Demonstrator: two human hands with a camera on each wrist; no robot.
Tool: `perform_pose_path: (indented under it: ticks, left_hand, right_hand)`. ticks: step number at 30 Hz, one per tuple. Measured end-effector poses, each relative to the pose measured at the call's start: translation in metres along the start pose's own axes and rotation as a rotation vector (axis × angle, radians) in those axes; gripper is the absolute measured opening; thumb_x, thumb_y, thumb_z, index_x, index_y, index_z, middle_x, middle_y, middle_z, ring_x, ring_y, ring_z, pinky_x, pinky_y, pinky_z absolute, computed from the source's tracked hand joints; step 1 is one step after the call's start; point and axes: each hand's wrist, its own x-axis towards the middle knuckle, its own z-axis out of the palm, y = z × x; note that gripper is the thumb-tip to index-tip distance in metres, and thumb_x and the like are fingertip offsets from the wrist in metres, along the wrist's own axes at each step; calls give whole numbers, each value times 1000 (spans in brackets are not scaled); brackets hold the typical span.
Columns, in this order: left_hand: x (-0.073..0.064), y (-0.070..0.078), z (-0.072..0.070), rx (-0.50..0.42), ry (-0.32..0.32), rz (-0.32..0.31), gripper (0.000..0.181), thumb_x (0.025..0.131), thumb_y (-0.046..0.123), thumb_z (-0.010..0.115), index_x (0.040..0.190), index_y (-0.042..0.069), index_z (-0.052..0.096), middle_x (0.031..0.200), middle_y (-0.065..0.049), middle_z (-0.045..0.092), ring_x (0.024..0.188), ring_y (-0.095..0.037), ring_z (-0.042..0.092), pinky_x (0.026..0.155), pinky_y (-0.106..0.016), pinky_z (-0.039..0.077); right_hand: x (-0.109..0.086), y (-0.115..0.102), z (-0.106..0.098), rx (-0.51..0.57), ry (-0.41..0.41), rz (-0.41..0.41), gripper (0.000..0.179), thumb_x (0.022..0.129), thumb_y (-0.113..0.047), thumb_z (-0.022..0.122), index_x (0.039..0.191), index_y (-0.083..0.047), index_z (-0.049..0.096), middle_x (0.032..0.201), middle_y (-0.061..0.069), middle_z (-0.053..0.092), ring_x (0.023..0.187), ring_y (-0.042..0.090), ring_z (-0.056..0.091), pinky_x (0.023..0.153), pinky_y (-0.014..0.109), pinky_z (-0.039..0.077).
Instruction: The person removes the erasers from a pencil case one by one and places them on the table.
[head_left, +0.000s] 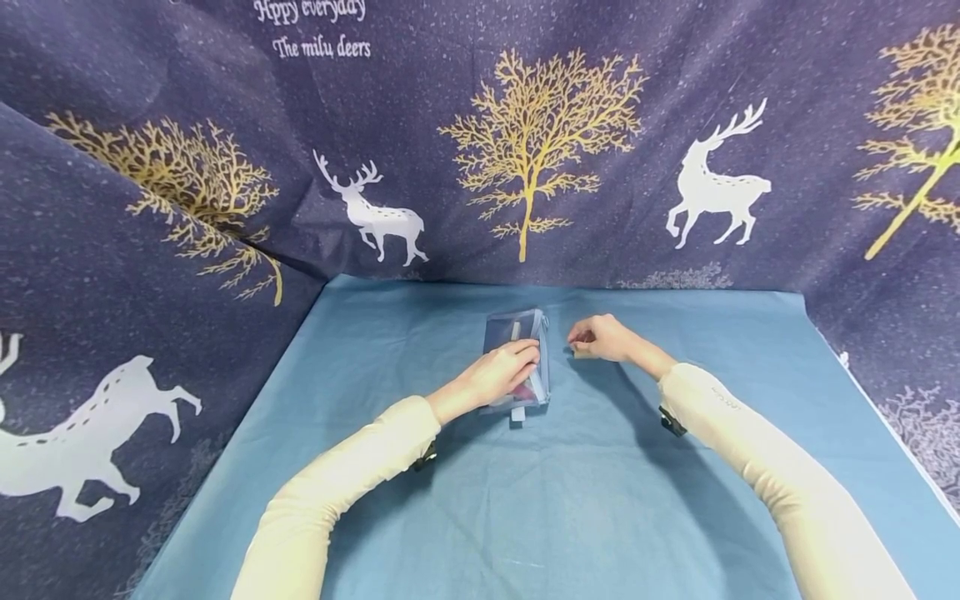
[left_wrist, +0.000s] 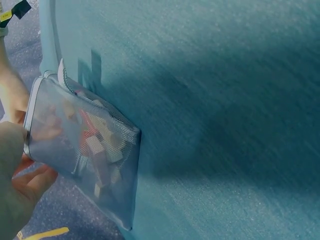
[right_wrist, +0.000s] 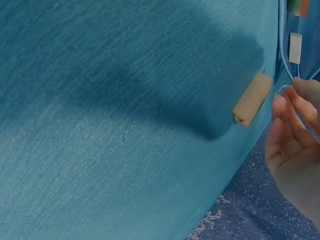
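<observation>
My left hand grips a translucent mesh zip pouch by its zipped side, thumb and fingers around that edge. Through the mesh in the left wrist view, several small wooden blocks show, some pale and one reddish. My right hand is just right of the pouch, fingers loosely bent. Close by its fingertips a tan wooden block lies on the blue cloth, with a gap between them in the right wrist view; from the head view the hand partly covers it.
Blue cloth covers the table. A dark curtain printed with deer and trees hangs along the back and left side. A white tag sticks out from the pouch's near end. Dark wrist devices sit under both sleeves.
</observation>
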Motion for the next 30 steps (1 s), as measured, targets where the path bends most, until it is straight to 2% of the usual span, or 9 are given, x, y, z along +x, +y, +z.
perform_pose_path:
  ticks: [4,8,12,19,24,30]
  left_hand:
    - [0,1,0,1,-22,-13,18,95,18,49,103,9,62,124,-11,56,115,-21,55,92,-27,48]
    - [1,1,-1,8,-29,-13,18,95,18,49,103,9,62,125,-11,56,115,-21,55,91,-27,48]
    - [1,2,-1,12,-31,-16,18,95,18,48,103,10,62,125,-11,56,115,-21,55,91,-27,48]
    - [1,2,1,9,-24,-7,19,95,17,49,104,8,62,123,-10,56,112,-20,56,88,-25,49]
    - [2,3,1,11,-36,-12,19,95,18,49,104,8,63,123,-10,56,111,-20,57,88,-26,50]
    - [3,3,0,20,-39,0,14,94,17,49,99,10,61,120,-9,57,104,-18,58,80,-24,51]
  right_hand:
    - [-1,-3,0,47,-27,17,16,83,-15,65,97,-8,68,85,1,70,74,12,64,64,26,52]
    - [-1,-3,1,55,-53,10,17,84,-16,64,99,-9,67,88,2,70,82,15,65,72,30,53]
    - [-1,-4,4,71,-71,-9,19,84,-15,64,101,-10,67,91,3,70,86,16,65,75,31,53]
    - [0,-8,8,67,-82,-43,21,82,-14,66,102,-9,67,89,3,70,82,14,66,75,31,53]
    - [3,-9,10,79,-84,-32,20,81,-15,67,101,-10,67,88,1,70,81,13,66,75,30,53]
    - [6,-9,14,118,-98,-32,21,81,-13,67,101,-10,67,87,0,71,79,11,66,73,26,53]
